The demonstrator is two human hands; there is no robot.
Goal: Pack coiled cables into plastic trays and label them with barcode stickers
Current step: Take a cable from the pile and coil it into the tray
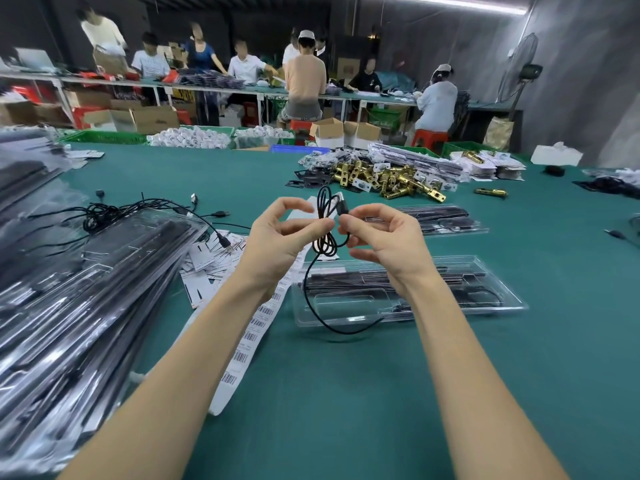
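Observed: both hands are raised above the green surface, working one black cable. The left hand pinches the gathered loops between thumb and fingers; the right hand pinches the cable's plug end, just beside the left.

The cable is only part coiled. Its free length hangs down, crosses the near left corner of the open clear plastic tray and runs on into that tray.

Risks, as judged:
- The loops are held by one light pinch. A slip would let the coil spring open.
- The trailing length could snag on the tray rim and drag the tray when drawn up.
- The barcode sticker strip lies just left of the tray, under the left forearm. A lowered arm could crease or shift it.
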